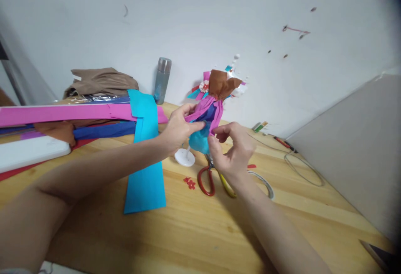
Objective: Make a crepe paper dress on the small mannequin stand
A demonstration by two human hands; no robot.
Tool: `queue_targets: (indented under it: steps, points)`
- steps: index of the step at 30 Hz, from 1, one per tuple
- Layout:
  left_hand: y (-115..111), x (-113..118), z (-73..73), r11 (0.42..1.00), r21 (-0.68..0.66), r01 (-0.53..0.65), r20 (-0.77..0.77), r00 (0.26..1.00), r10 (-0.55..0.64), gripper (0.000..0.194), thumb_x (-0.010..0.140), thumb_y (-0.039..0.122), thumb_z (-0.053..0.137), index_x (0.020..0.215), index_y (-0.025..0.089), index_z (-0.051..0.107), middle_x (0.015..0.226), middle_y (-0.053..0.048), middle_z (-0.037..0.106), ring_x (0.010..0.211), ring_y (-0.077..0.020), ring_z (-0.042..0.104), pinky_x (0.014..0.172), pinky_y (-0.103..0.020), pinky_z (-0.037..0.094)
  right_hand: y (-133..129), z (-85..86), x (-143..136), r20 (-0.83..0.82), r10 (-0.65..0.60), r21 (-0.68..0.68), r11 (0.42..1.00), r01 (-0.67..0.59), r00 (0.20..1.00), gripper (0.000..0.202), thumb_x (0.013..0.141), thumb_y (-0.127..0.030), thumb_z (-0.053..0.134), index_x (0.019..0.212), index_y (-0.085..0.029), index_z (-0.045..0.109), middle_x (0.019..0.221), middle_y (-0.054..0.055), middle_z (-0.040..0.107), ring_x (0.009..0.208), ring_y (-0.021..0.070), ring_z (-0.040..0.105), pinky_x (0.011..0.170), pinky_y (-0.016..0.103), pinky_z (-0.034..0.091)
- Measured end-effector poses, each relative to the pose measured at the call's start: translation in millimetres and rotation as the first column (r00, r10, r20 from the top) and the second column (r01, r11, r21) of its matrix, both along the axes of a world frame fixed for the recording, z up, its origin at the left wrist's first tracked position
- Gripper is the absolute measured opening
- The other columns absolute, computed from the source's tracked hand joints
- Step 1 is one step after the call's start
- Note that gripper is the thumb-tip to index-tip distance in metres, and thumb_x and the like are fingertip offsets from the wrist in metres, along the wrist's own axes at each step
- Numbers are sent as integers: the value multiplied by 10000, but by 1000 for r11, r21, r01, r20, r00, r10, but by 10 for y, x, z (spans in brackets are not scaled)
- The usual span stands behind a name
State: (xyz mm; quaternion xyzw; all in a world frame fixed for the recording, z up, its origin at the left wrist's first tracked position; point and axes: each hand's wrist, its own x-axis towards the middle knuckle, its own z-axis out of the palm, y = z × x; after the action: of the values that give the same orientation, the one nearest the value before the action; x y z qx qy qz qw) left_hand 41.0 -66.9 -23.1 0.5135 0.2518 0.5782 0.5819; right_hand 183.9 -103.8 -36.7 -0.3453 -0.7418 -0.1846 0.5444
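Observation:
A small figure dressed in coloured crepe paper or cloth stands on a round white base [184, 157]. Its top is brown [220, 82], its lower part puffy turquoise [199, 141] with dark blue above. Around the middle hangs a pink strip [216, 117], its two ends parted at the front. My left hand [181, 125] grips the figure's left side, with the thumb across the blue part. My right hand [233, 148] pinches the strip's right-hand end between thumb and fingers. Red-and-yellow-handled pliers or scissors [206, 182] lie below, partly hidden by my right hand.
A turquoise strip [145, 182] lies left of the figure, near a long pink strip [78, 114] and a white box-like object [34, 153]. A bottle [163, 81] and brown cloth [102, 81] stand behind. Red flower cutouts [189, 183] and a thin cable [302, 173] lie on the table.

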Motion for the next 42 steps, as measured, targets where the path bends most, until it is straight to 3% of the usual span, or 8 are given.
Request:
queue_targets:
  steps: [4, 17, 21, 27, 33, 38, 42]
  points:
    - [-30, 10, 10, 1000, -2, 21, 16, 1000, -21, 393, 620, 55, 701, 999, 134, 638, 1026, -68, 693, 971, -190, 637, 922, -335, 489, 15, -16, -6, 87, -45, 35, 998, 42, 995, 31, 842, -191, 607, 815, -197, 593, 624, -11, 534, 561, 143, 518, 539, 291, 426]
    - [-12, 2, -14, 998, -29, 55, -25, 998, -55, 382, 606, 83, 706, 978, 132, 639, 989, -61, 682, 925, -184, 625, 841, -302, 494, 86, -75, 34, 112, 25, 43, 999, -30, 993, 167, 846, -113, 563, 961, -187, 659, 682, 23, 624, 568, 151, 561, 533, 289, 446]
    - [-22, -8, -7, 989, -74, 128, -15, 991, -130, 376, 611, 93, 675, 983, 139, 650, 916, -49, 685, 849, -180, 633, 769, -292, 493, 83, -68, 41, 110, 4, 43, 999, -9, 994, 165, 850, -116, 565, 954, -197, 664, 698, 25, 648, 575, 151, 576, 545, 292, 458]
    - [-17, -10, 2, 966, -80, 247, 77, 967, -241, 307, 647, 112, 661, 953, 148, 673, 892, -42, 698, 847, -167, 641, 780, -270, 496, 96, -57, 46, 127, -31, 74, 997, 21, 991, 129, 855, -127, 575, 920, -194, 664, 668, 18, 625, 543, 140, 549, 533, 287, 444]
    - [22, 0, -8, 970, -130, 206, 70, 978, -199, 172, 720, 185, 646, 885, 150, 683, 817, -35, 678, 790, -152, 623, 726, -250, 501, 152, -106, 83, 241, -115, 199, 978, 67, 964, 161, 840, -122, 602, 957, -197, 685, 685, 24, 616, 594, 160, 553, 553, 298, 402]
    - [56, 3, -42, 961, -193, 197, 57, 980, -189, 171, 716, 191, 659, 881, 148, 678, 798, -37, 672, 782, -164, 629, 701, -261, 505, 194, -150, 94, 348, -176, 286, 955, 75, 921, 161, 842, -133, 608, 976, -176, 686, 687, 34, 612, 618, 173, 551, 561, 308, 368]
    - [91, 0, -63, 963, -192, 190, 69, 981, -180, 206, 720, 173, 659, 919, 137, 695, 812, -42, 692, 763, -147, 629, 682, -237, 493, 152, -100, 107, 377, -77, 248, 968, -21, 923, 105, 865, -210, 608, 937, -176, 675, 660, 21, 586, 587, 162, 518, 547, 306, 364]
